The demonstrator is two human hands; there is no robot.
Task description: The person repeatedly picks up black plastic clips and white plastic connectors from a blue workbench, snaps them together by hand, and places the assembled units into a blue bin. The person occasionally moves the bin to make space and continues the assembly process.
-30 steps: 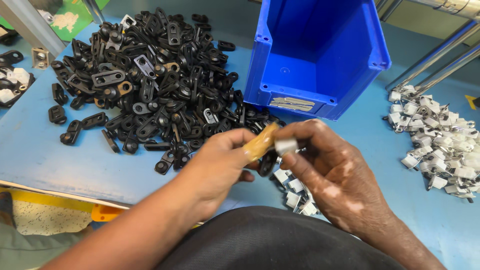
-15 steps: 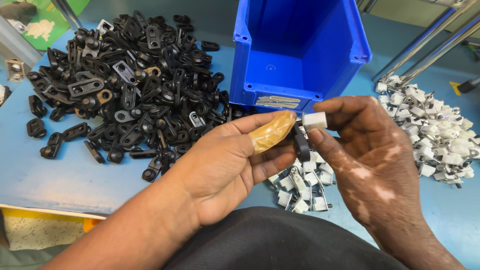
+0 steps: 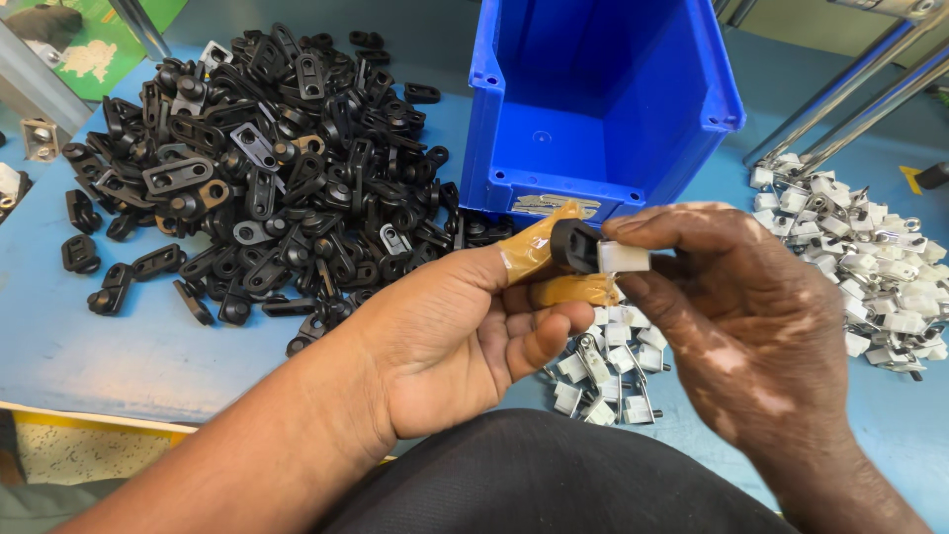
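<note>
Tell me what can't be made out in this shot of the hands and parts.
Head view only:
- How the black part meets the white part: the fingers cover the joint.
- Small white pile: partly behind both hands.
- Blue bin: top cut off by the frame edge.
- Right white pile: runs off the right edge.

A light blue table (image 3: 89, 346) fills most of the view, its surface smooth and evenly lit by soft overhead light, with faint scuffs showing. Along the near left edge runs a yellow strip (image 3: 119, 420), and below it a speckled pale floor (image 3: 69, 460) shows. At the top left a green printed sheet (image 3: 94, 49) lies beside a slanted grey metal bar (image 3: 138, 28). At the top right two shiny metal tubes (image 3: 850, 94) slope down toward the table, catching bright highlights. Behind them lies a dull grey-green surface (image 3: 791, 25). A small yellow mark (image 3: 910, 178) sits on the table near the right edge.
</note>
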